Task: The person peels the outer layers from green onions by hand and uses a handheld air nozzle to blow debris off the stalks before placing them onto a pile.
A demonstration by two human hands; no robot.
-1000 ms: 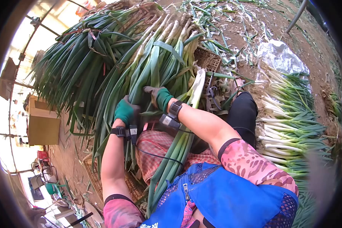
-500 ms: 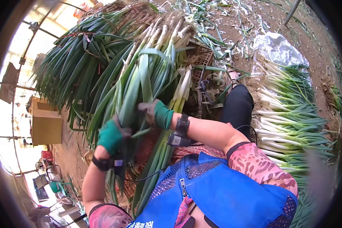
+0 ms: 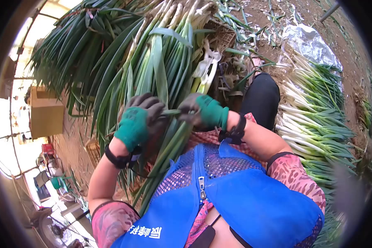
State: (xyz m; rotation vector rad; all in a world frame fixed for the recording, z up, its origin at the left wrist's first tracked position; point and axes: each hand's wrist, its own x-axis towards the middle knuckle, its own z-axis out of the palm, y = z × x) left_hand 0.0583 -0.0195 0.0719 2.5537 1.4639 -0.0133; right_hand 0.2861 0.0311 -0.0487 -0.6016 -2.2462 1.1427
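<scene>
My left hand (image 3: 138, 122), in a green and grey work glove, is closed with its fingers curled on a green onion leaf (image 3: 170, 112). The other end of this leaf is pinched in my right hand (image 3: 204, 110), gloved alike, so the strip runs taut between both hands. Just beyond them lies a heap of long green onions (image 3: 146, 76), roots away from me and leaves toward me. One onion with a white stem (image 3: 205, 78) and loose, pale peeled skin (image 3: 206, 58) lies beside my right hand. More green leaves (image 3: 165, 159) hang below my hands, over my lap.
Cleaned green onions (image 3: 306, 120) lie in a long row on the right, with silvery sheeting (image 3: 310, 41) behind. A larger bundle (image 3: 66, 58) stands at the left. Plastic crates (image 3: 224, 39), a cardboard box (image 3: 47, 113) and a fan (image 3: 56, 229) are around. Leaf scraps litter the ground.
Both hands have moved up and to the right, and a leaf strip now stretches between them. White stem and loose skin now show beyond my right hand. The view has shifted slightly.
</scene>
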